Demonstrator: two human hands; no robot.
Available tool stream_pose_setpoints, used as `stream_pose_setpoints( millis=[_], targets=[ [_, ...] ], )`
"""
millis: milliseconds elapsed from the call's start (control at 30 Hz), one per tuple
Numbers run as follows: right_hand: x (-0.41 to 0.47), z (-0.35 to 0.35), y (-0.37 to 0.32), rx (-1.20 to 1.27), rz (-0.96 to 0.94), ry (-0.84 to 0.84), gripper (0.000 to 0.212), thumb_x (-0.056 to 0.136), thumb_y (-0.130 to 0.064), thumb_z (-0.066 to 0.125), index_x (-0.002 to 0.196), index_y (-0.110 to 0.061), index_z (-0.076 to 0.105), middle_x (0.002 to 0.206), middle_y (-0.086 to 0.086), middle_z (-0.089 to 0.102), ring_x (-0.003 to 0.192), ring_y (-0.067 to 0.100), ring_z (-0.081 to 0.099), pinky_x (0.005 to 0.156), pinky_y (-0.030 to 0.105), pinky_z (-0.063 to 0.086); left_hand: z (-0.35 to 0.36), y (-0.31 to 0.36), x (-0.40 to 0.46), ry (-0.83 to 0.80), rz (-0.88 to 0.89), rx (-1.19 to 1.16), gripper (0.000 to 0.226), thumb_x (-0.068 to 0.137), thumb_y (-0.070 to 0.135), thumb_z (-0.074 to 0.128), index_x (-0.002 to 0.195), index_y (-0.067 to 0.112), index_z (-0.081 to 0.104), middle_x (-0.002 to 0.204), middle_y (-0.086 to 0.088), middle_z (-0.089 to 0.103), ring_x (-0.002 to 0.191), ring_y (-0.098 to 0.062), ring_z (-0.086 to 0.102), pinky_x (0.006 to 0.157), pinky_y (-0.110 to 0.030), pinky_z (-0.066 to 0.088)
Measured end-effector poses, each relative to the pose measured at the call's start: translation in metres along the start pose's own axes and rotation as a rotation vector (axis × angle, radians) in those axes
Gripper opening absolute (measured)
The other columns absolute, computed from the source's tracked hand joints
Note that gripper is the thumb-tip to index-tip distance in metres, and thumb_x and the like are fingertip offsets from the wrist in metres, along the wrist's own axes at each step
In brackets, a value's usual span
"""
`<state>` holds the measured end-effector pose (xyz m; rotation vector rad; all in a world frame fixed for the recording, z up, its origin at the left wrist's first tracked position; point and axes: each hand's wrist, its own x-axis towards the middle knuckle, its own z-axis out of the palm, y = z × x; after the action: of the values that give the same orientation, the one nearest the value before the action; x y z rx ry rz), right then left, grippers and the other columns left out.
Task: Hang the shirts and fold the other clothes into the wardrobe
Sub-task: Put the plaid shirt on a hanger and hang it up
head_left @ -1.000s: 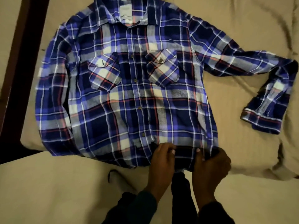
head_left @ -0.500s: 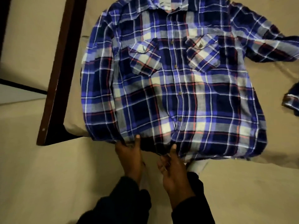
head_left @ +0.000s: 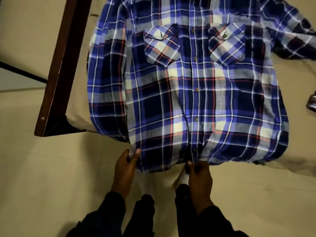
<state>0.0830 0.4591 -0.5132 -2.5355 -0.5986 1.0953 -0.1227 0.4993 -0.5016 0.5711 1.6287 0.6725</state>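
While the plaid shirt (head_left: 188, 93) lies front-up and buttoned across the middle and upper part of the frame, both hands hold its bottom hem near the lower centre. The left hand (head_left: 125, 170) pinches the hem at the shirt's lower left corner, thumb on top of the cloth and fingers underneath. The right hand (head_left: 199, 175) grips the hem at the button strip, fingers curled round the edge. Both wrists come out of dark sleeves (head_left: 106, 214) at the bottom of the frame.

The shirt is blue, white and navy with thin red lines, and its two chest pockets sit in the upper middle. It rests on a tan sheet (head_left: 256, 194), with its bottom part hanging over the sheet's near edge. One sleeve runs off toward the upper right; a cuff (head_left: 312, 104) shows at the right edge. A dark wooden frame (head_left: 63, 65) slants down the upper left, just beside the shirt's left side.
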Motion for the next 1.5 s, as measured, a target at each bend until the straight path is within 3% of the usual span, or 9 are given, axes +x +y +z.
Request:
stream_pose_setpoints(
  millis=[167, 267, 367, 533, 667, 933, 1100, 1333, 1500],
  targets=[
    [-0.008, -0.010, -0.035, -0.078, -0.202, 0.314, 0.027, 0.082, -0.005, 0.074, 0.102, -0.002, 0.056, 0.101, 0.018, 0.058, 0.095, 0.040, 0.054, 0.081, 0.045, 0.042, 0.010, 0.014, -0.003, 0.214, 0.127, 0.131, 0.023, 0.091, 0.031, 0.066, 0.109, 0.022, 0.054, 0.101, 0.004, 0.061, 0.086, -0.001, 0.061, 0.076, -0.016, 0.051],
    [-0.009, -0.016, -0.075, 0.173, -0.317, 0.079, 0.016, 0.092, -0.002, 0.060, 0.093, -0.015, 0.050, 0.091, 0.010, 0.053, 0.080, 0.022, 0.053, 0.072, 0.034, 0.046, 0.026, 0.063, 0.013, 0.430, 0.234, 0.056, 0.044, 0.091, 0.023, 0.069, 0.124, 0.013, 0.043, 0.094, 0.001, 0.053, 0.073, 0.005, 0.055, 0.069, -0.011, 0.049],
    [-0.006, -0.024, -0.116, 0.266, -0.433, -0.096, 0.018, 0.098, 0.000, 0.052, 0.086, -0.013, 0.049, 0.080, 0.010, 0.053, 0.067, 0.012, 0.048, 0.064, 0.017, 0.040, 0.029, 0.113, 0.040, 0.522, 0.257, 0.074, 0.064, 0.089, 0.030, 0.074, 0.137, 0.011, 0.037, 0.085, -0.003, 0.055, 0.071, -0.008, 0.057, 0.064, -0.024, 0.049],
    [0.016, -0.041, -0.166, 0.263, -0.495, -0.278, 0.014, 0.102, -0.015, 0.051, 0.091, -0.023, 0.054, 0.073, 0.005, 0.058, 0.057, 0.008, 0.047, 0.058, 0.024, 0.041, 0.031, 0.172, 0.072, 0.535, 0.242, 0.208, 0.014, 0.098, 0.024, 0.060, 0.107, 0.015, 0.053, 0.088, -0.013, 0.066, 0.077, -0.034, 0.063, 0.069, -0.048, 0.055],
    [0.055, -0.053, -0.215, 0.244, -0.558, -0.344, 0.013, 0.102, -0.016, 0.053, 0.093, -0.025, 0.057, 0.082, -0.001, 0.064, 0.072, 0.011, 0.059, 0.068, 0.031, 0.050, 0.060, 0.220, 0.093, 0.375, 0.252, 0.018, 0.014, 0.102, 0.016, 0.055, 0.111, 0.006, 0.051, 0.085, -0.017, 0.058, 0.061, -0.018, 0.055, 0.049, -0.024, 0.050],
    [0.230, -0.082, -0.362, 0.078, -0.801, 0.008, 0.015, 0.099, -0.010, 0.052, 0.101, -0.018, 0.064, 0.098, 0.010, 0.066, 0.087, 0.028, 0.064, 0.077, 0.046, 0.055, 0.083, 0.337, 0.228, 0.356, 0.368, 0.031, 0.024, 0.103, 0.017, 0.053, 0.125, 0.014, 0.046, 0.072, -0.011, 0.058, 0.049, -0.016, 0.054, 0.046, -0.031, 0.053],
    [0.324, -0.099, -0.438, -0.218, -0.852, 0.215, 0.029, 0.091, -0.005, 0.059, 0.119, -0.005, 0.065, 0.120, 0.022, 0.059, 0.109, 0.037, 0.057, 0.090, 0.036, 0.042, 0.089, 0.386, 0.310, 0.336, 0.267, 0.230, 0.040, 0.103, 0.017, 0.053, 0.140, 0.013, 0.039, 0.073, -0.014, 0.062, 0.047, -0.026, 0.055, 0.035, -0.027, 0.047],
    [0.359, -0.083, -0.445, -0.235, -0.750, 0.211, 0.035, 0.098, -0.023, 0.060, 0.130, -0.013, 0.054, 0.128, 0.019, 0.051, 0.110, 0.038, 0.055, 0.089, 0.040, 0.044, 0.120, 0.385, 0.347, 0.416, 0.415, 0.399, 0.013, 0.100, 0.023, 0.057, 0.102, 0.014, 0.048, 0.066, -0.011, 0.065, 0.038, -0.018, 0.055, 0.038, -0.031, 0.047],
    [0.357, -0.077, -0.439, -0.156, -0.780, 0.315, 0.020, 0.099, -0.022, 0.057, 0.115, -0.010, 0.058, 0.114, 0.018, 0.055, 0.097, 0.032, 0.054, 0.073, 0.028, 0.030, 0.135, 0.380, 0.347, 0.384, 0.495, 0.163, 0.008, 0.105, 0.019, 0.049, 0.101, 0.019, 0.042, 0.064, -0.010, 0.058, 0.039, -0.015, 0.049, 0.039, -0.027, 0.043]
  ],
)
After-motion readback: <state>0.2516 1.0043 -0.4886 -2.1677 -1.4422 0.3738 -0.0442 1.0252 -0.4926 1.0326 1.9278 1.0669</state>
